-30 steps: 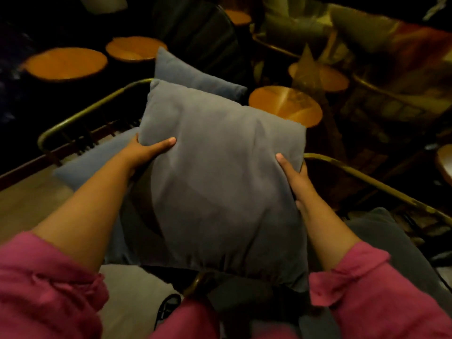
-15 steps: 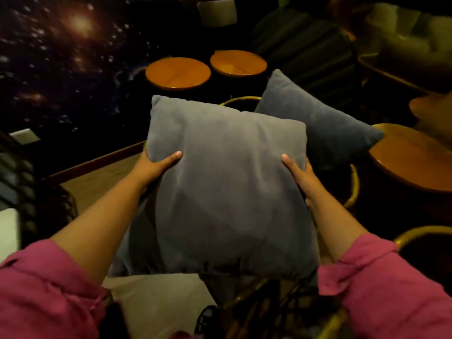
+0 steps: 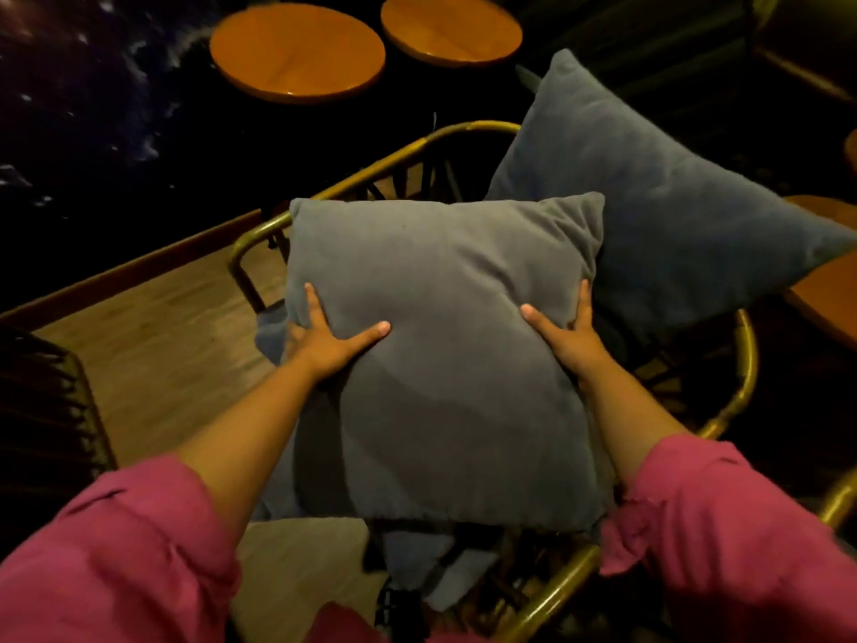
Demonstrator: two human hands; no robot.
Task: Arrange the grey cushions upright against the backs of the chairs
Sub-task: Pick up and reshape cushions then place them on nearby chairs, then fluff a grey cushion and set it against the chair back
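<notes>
Chair point(image 3: 468, 128), brass-coloured curved rail, dark spokes, stood under both hands' grip. Second cushion point(image 3: 649, 215) leaned tilted on rail, beyond and right of grip, touching held cushion's far right corner. Bluish fabric point(image 3: 269, 331) lay in seat left of grip; more point(image 3: 417, 556) below it. Wood floor point(image 3: 157, 336) lay left of grip. Two round tables point(image 3: 297, 53) stood well beyond grip.

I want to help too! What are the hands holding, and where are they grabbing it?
Both hands hold one grey cushion by its side edges: the left hand on its left edge, the right hand on its right edge.
</notes>
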